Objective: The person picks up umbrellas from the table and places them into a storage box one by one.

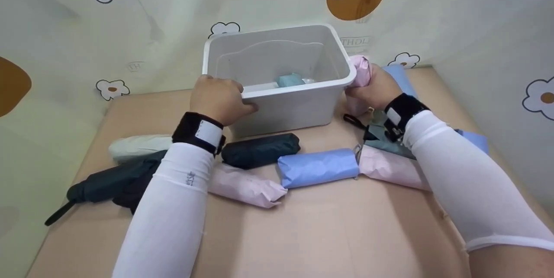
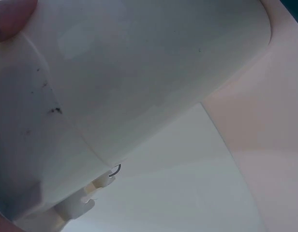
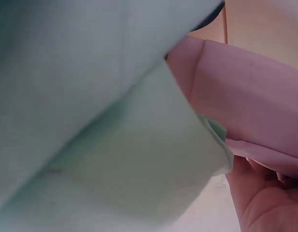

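Observation:
A white plastic bin [image 1: 285, 111] stands at the back of the table, a small teal bundle [image 1: 290, 80] lying inside. My left hand [image 1: 218, 98] grips its front left corner, thumb outside the front wall; in the left wrist view the bin's wall [image 2: 139, 82] fills most of the picture. At the bin's right side my right hand [image 1: 375, 89] holds a pink folded umbrella [image 1: 361, 70], its top level with the rim. The right wrist view shows that pink umbrella [image 3: 250, 96] above the palm [image 3: 272, 200], with pale green fabric [image 3: 139, 154] close in front of the camera.
Several folded umbrellas lie before the bin: a dark one [image 1: 259, 150], a blue one [image 1: 319, 167], a pink one [image 1: 246, 185] and a black one [image 1: 108, 180] at left. Near my right wrist lie a green umbrella [image 1: 385, 141] and another pink one [image 1: 394, 167]. A patterned cloth [image 1: 169, 9] hangs behind.

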{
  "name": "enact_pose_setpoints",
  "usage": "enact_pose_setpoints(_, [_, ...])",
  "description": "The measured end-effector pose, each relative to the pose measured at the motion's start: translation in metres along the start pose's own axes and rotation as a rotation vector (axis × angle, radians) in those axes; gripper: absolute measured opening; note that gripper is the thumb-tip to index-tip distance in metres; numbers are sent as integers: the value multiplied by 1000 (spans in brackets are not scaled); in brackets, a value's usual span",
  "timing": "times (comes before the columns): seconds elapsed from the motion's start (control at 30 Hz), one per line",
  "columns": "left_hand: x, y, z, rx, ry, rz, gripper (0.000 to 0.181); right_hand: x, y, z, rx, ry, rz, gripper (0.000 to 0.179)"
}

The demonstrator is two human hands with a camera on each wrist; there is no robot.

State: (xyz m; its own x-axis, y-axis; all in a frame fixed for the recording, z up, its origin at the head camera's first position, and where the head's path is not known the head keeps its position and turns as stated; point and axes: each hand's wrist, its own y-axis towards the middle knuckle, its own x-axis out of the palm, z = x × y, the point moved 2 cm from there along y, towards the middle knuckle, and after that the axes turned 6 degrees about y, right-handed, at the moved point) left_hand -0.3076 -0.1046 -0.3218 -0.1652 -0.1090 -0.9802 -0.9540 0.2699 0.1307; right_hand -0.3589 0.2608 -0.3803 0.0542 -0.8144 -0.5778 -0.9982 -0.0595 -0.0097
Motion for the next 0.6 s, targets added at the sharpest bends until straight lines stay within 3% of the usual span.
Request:
enact_pose_setpoints(0.37, [1,-1,0,-13,-18,-15,49,0,-1,2,-6,25,11,65])
enact_pose_setpoints(0.6, [0,0,0,-16,-26,-9,48,-10,-2,1,-15,74,110,64])
